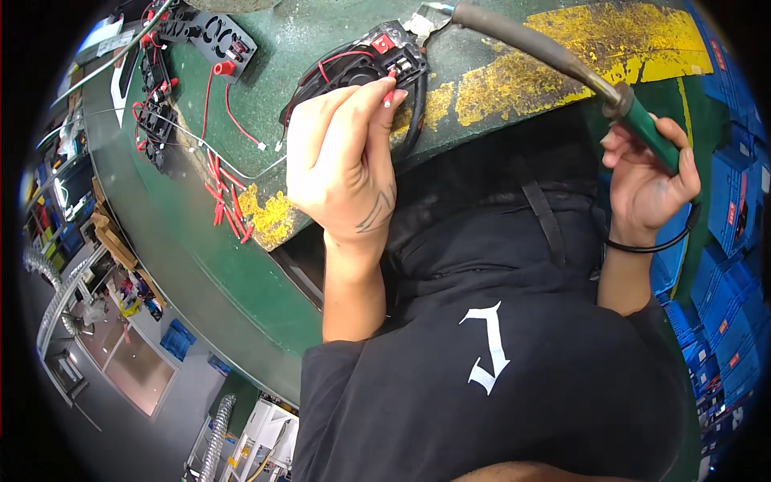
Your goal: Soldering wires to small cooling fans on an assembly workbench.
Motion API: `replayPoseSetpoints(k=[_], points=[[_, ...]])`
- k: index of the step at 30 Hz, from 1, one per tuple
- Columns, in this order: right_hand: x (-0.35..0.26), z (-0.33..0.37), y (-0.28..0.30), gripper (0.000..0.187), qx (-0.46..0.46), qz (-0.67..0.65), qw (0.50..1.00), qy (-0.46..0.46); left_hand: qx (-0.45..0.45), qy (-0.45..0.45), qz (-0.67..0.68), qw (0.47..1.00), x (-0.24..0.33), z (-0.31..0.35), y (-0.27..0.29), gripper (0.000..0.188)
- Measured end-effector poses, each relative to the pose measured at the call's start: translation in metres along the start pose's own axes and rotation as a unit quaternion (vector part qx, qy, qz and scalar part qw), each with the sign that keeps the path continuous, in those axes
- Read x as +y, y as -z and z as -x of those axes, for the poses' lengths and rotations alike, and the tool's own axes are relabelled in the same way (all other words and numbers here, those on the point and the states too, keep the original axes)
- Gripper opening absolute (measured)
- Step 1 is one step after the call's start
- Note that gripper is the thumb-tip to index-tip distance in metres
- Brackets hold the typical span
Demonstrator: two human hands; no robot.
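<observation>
Left hand (341, 157): we pinch a small red piece (389, 97) between thumb and fingertips.
Right hand (646, 197): we grip a soldering iron (554, 60) by its green handle, fingers curled about it.
Iron tip (438, 7): beyond and right of our left hand, well apart from our right.
Black housing (357, 74): just beyond our left fingertips, on the green table (277, 80).
Red wires (236, 202): loosely bunched, left of our left hand.
</observation>
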State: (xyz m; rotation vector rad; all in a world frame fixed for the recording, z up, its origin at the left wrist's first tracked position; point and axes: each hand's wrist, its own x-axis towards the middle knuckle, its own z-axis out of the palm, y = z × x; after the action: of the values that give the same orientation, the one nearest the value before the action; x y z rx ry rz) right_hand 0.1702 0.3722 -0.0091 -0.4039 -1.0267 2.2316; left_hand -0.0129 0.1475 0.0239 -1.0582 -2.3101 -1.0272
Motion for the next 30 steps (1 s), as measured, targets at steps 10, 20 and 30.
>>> replayPoseSetpoints(k=[10,20,30], points=[[0.003,-0.051,0.007,0.058,-0.050,-0.047,0.998,0.007,-0.016,0.003,0.001,1.000,0.005,-0.002,0.000,0.014],[0.013,-0.083,0.027,0.058,-0.078,0.063,0.995,0.025,-0.014,0.018,0.011,1.000,0.007,-0.003,0.001,0.018],[0.018,-0.081,0.028,0.059,-0.072,0.089,0.992,0.049,-0.023,0.036,0.010,0.999,0.010,-0.006,0.003,0.018]])
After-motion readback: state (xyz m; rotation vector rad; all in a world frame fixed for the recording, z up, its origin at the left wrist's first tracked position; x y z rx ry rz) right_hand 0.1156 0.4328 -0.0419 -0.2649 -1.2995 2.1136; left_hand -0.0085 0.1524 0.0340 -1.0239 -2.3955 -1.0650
